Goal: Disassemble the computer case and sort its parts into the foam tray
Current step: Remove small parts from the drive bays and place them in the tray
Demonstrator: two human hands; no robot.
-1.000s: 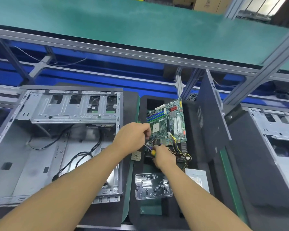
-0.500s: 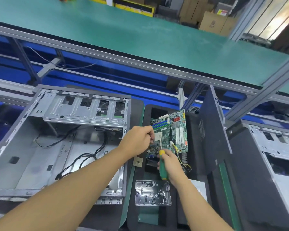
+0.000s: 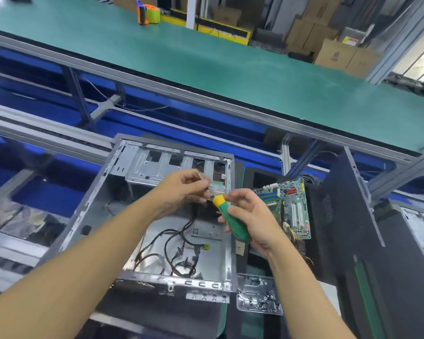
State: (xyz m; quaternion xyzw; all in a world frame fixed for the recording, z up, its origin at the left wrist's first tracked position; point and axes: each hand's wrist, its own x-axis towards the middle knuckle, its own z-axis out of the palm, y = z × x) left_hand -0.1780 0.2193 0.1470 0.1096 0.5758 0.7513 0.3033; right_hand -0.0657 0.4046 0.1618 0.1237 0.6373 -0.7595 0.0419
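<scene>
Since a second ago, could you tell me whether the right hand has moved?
Yes. The right hand, gripping the screwdriver, has shifted left, from the motherboard's near corner to over the case's right wall.

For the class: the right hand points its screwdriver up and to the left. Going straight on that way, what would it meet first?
Most likely the left hand, pinching a small blurred part at the tip of the screwdriver the right hand grips; the computer case lies beyond. Depth is unclear.
</scene>
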